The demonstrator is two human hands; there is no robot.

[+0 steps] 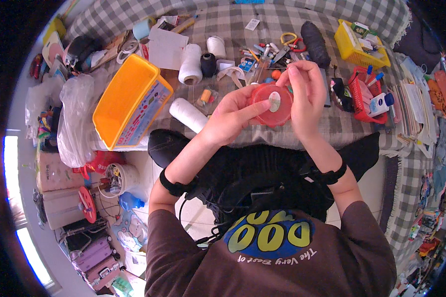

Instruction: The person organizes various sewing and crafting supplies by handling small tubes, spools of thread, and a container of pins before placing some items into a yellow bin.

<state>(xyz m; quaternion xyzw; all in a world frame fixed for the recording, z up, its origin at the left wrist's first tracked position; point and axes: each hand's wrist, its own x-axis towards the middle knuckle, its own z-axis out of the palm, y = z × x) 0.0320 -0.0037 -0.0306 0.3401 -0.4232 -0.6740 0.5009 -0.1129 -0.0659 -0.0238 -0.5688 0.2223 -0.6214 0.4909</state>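
Note:
My left hand (234, 113) grips a round, red, see-through plastic case (262, 111) by its left side, thumb on top beside an oval sticker (274, 102). The case has a scalloped rim. At its right edge is my right hand (305, 92), with thumb and forefinger pinched together above the case. A thin, needle-like piece (275, 68) sticks out leftward from that pinch. Some of the fingers under the case are hidden. White thread cones (190, 65) and a black thread spool (208, 65) lie beyond my left hand.
A yellow-orange plastic bin (120, 100) lies tipped at left. Scissors (282, 54) and many pens are heaped beyond my hands. A red basket (356, 100) and yellow basket (381, 57) stand at right on the checked cloth (226, 22). A bucket (124, 182) stands on the floor.

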